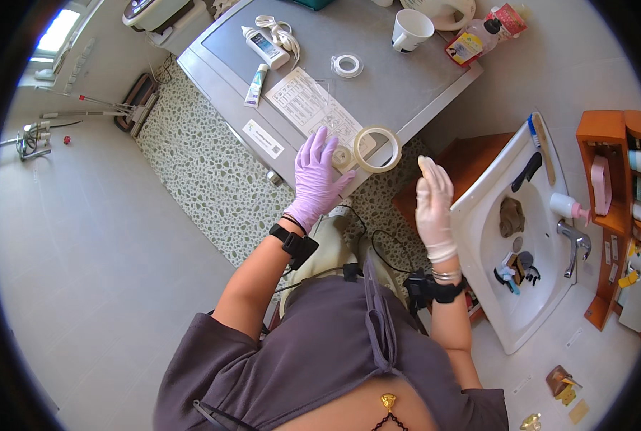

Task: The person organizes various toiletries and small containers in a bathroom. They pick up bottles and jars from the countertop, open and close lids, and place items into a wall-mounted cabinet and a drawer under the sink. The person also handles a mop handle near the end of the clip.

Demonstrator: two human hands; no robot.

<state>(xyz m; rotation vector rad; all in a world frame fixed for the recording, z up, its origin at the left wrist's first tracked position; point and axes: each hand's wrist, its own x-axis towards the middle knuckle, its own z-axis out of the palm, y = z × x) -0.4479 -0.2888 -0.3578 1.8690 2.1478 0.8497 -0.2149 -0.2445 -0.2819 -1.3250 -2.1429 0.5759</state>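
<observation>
Flat grey tabletop (pixel 342 32) lies ahead, a round cream tape roll (pixel 378 169) at its edge, between my spread, lilac-gloved left hand (pixel 315 178) and unclenched, white-gloved right hand (pixel 434 207). I'd best pinch the rim lightly.

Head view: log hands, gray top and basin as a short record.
Left hand: purple glove, open, beside small roll; contact unclear
Right hand: pale glove, open, empty, right of large roll
Gray top: mug, tube, white cord
Basin: tap and bottle along its right side
</observation>
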